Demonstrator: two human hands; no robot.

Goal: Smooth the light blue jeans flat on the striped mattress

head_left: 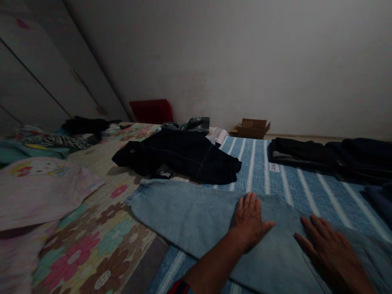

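A pair of light blue jeans (186, 212) lies spread flat, its gathered waistband or cuff end pointing left. My left hand (248, 222) rests palm down on the middle of the denim, thumb held apart from the other fingers. Farther right, my right hand (329, 245) is also laid on the jeans, fingers stretched out. Just beyond the jeans sits a dark, rumpled garment (190, 155) with visible stitching, likely trousers. The right end of the jeans runs out toward the frame's edge.
Folded dark clothes (306, 153) are stacked at the right on the blue striped sheet (257, 167). A pink printed top (45, 188) lies on the flowered cover (107, 228) at left, near a heap of clothes (82, 126). Behind are a cardboard box (252, 130) and a red object (151, 111).
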